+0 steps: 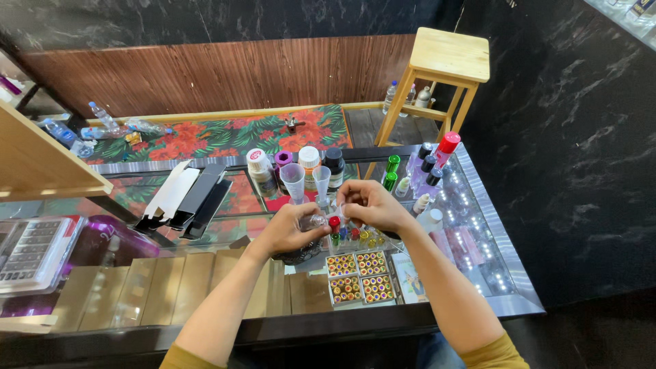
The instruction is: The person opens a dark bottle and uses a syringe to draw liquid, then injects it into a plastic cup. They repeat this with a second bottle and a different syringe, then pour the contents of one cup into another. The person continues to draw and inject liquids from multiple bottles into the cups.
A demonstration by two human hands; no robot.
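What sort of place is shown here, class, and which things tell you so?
Probably a small perfume shop counter: a glass display case holds bottles, trays of tiny vials and a calculator. Both hands, left and right, handle a small vial.

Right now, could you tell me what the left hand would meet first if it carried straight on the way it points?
Probably the right hand: the left hand points up and right at it, and both pinch a small clear vial between them. Depth is unclear.
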